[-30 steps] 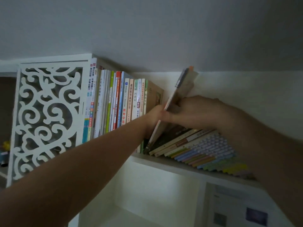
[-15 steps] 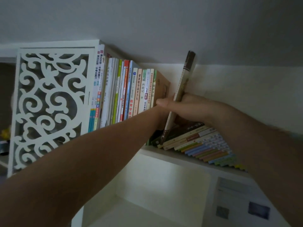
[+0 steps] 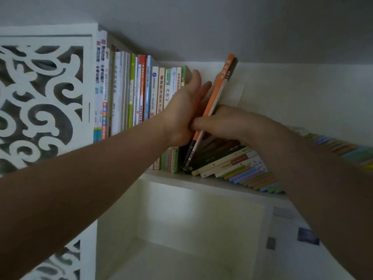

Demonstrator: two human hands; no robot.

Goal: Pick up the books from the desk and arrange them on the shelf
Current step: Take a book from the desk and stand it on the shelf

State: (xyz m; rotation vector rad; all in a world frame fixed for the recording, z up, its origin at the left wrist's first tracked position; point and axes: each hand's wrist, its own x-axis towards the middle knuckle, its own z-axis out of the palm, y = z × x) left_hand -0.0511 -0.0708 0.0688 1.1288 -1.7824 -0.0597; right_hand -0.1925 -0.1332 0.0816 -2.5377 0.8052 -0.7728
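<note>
A plain grey ceiling (image 3: 201,23) is filling the upper part of the frame, meeting a pale off-white wall (image 3: 302,93) at right centre. At the left edge a white carved fretwork panel with scrolling cut-outs (image 3: 40,98) is standing upright, dark gaps showing through it. In the lower middle an open white cubby of painted board (image 3: 181,229) is catching soft, dim light on its back wall. At lower right, small blurred dark patches (image 3: 307,236) are showing on a pale surface; what they are cannot be told.
</note>
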